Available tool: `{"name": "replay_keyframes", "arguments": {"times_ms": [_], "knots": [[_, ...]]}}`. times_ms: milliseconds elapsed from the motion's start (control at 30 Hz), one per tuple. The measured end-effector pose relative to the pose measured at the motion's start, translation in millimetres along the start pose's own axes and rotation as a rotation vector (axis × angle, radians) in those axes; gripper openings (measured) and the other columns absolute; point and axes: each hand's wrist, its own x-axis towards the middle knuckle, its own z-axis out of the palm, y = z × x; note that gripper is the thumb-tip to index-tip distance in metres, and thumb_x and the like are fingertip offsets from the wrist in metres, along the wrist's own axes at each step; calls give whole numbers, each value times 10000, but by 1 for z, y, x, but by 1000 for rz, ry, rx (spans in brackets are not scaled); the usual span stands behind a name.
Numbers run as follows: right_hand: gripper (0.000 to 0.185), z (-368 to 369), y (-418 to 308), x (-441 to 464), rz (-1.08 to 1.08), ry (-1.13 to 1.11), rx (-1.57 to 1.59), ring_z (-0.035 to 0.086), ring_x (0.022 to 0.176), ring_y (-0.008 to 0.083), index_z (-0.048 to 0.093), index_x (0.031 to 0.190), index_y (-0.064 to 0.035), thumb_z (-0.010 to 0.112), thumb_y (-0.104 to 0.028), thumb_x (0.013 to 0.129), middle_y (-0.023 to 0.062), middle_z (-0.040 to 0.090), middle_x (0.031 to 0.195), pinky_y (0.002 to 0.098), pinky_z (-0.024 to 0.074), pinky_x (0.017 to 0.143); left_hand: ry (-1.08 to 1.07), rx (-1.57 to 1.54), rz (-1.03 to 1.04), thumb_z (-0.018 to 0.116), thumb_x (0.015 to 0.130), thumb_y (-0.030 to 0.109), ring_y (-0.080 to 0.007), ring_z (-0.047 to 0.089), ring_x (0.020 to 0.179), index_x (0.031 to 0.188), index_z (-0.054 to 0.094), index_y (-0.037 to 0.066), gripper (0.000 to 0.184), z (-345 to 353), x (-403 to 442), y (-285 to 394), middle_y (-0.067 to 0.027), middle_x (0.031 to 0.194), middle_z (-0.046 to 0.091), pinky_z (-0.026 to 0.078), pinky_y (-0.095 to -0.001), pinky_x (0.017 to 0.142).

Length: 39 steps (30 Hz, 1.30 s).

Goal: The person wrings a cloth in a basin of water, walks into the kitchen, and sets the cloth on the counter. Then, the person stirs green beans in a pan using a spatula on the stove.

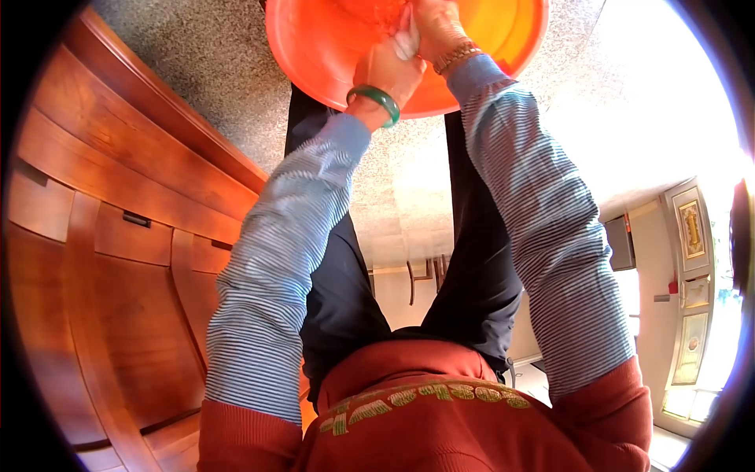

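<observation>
Over an orange-red basin [314,59] at the top of the view, both hands come close together. My left hand [391,72], with a green bangle [375,105] at its wrist, is closed on a small white cloth [406,35]. Beside it, slightly higher, my right hand [438,30] grips the same cloth, its fingers partly hidden. A metal-banded watch or bracelet [456,56] circles the right wrist. The basin's far side is cut off by the frame edge, and its contents are hard to make out.
Wooden furniture with panels [130,252] runs along the left. Speckled flooring [212,71] lies around the basin, strongly lit at the right. My dark-trousered legs [480,259] stand apart just below the basin. A door with gold panels [692,291] is at the far right.
</observation>
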Motion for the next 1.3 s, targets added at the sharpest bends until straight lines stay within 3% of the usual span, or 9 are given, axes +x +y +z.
{"name": "replay_keyframes", "arguments": {"times_ms": [233, 333, 467, 700, 833, 967, 1100, 1200, 1300], "knots": [[209, -2, 4, -6, -317, 181, -1070, 566, 712, 196, 592, 906, -98, 557, -289, 829, 56, 604, 824, 318, 447, 612, 43, -3, -20, 650, 701, 232, -346, 600, 750, 923, 501, 40, 329, -16, -7, 6, -173, 784, 624, 469, -402, 628], [400, -27, -40, -43, 60, -348, 496, 584, 773, 205, 573, 985, -76, 500, -449, 858, 79, 612, 918, 335, 471, 662, -164, -401, -209, 649, 730, 263, -232, 559, 569, 886, 510, 51, 298, -45, -29, 27, -94, 664, 578, 431, -325, 505], [604, -49, -63, -55, 311, -706, 847, 588, 890, 276, 477, 1193, -76, 408, -569, 852, 122, 593, 1043, 382, 489, 735, -793, -1403, -770, 585, 810, 355, -72, 340, 389, 924, 544, 63, 316, -67, -68, 45, 20, 535, 410, 275, -219, 374], [689, -37, -76, -93, 153, -1145, 1469, 589, 890, 349, 172, 1390, -109, 385, -516, 877, 130, 609, 837, 487, 482, 764, -997, -2150, -574, 528, 847, 375, -78, 343, 405, 1047, 463, 37, 398, -63, -99, 70, 29, 549, 400, 274, -219, 389], [433, -39, -92, -98, 318, -961, 1318, 447, 473, 126, 433, 1191, -55, 398, -393, 923, -13, 340, 490, 311, 465, 507, -925, -2069, -523, 560, 832, 327, -81, 363, 421, 1026, 452, 53, 353, -65, -101, 73, 33, 566, 409, 285, -222, 403], [246, -36, -96, -96, 250, -564, 770, 408, 406, 118, 516, 939, -66, 433, -297, 929, -21, 366, 498, 270, 407, 394, -470, -1231, -602, 608, 744, 114, -91, 373, 371, 675, 487, 42, 157, -64, -86, 77, -10, 506, 431, 254, -227, 347], [231, -16, -71, -77, 305, -95, 603, 400, 404, 119, 530, 899, -66, 495, -294, 899, -8, 401, 515, 270, 383, 376, -196, -717, -468, 545, 787, 130, -77, 375, 381, 836, 488, 52, 108, -37, -61, 58, 14, 533, 428, 268, -212, 337], [226, -25, -70, -82, 226, -271, 721, 435, 393, 122, 577, 855, -46, 531, -267, 870, 8, 473, 512, 252, 382, 368, -308, -866, -482, 544, 794, 152, -72, 379, 386, 850, 487, 57, 124, -50, -67, 60, 16, 538, 425, 265, -204, 336], [508, -46, -62, -90, 129, -646, 681, 600, 828, 209, 377, 1265, -48, 505, -359, 885, 125, 591, 945, 316, 516, 701, -754, -1218, -530, 570, 793, 228, -68, 352, 380, 983, 485, 35, 285, -75, -78, 56, 22, 531, 389, 272, -198, 355]]}}
